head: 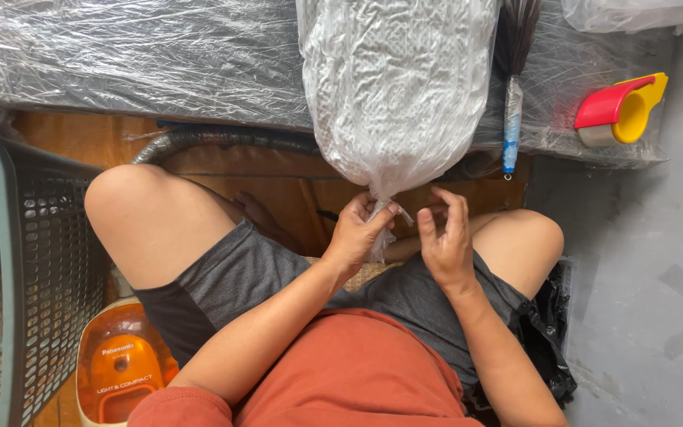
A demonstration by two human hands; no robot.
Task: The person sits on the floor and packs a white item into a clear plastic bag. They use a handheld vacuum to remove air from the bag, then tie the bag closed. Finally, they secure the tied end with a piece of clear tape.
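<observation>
Seated, the person pinches the twisted neck of a clear plastic bag (397,87) in the left hand (357,233), while the right hand (444,237) hovers just beside it, fingers loosely spread.

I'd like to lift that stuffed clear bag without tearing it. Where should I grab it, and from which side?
Probably by the twisted neck at its near end, where the left hand already pinches it. There the clear plastic bag narrows from a wide, bulging body to a gathered bunch one hand can close around. Come from the near side, above the lap; the right hand hovers beside it. The far end lies out of view.
</observation>
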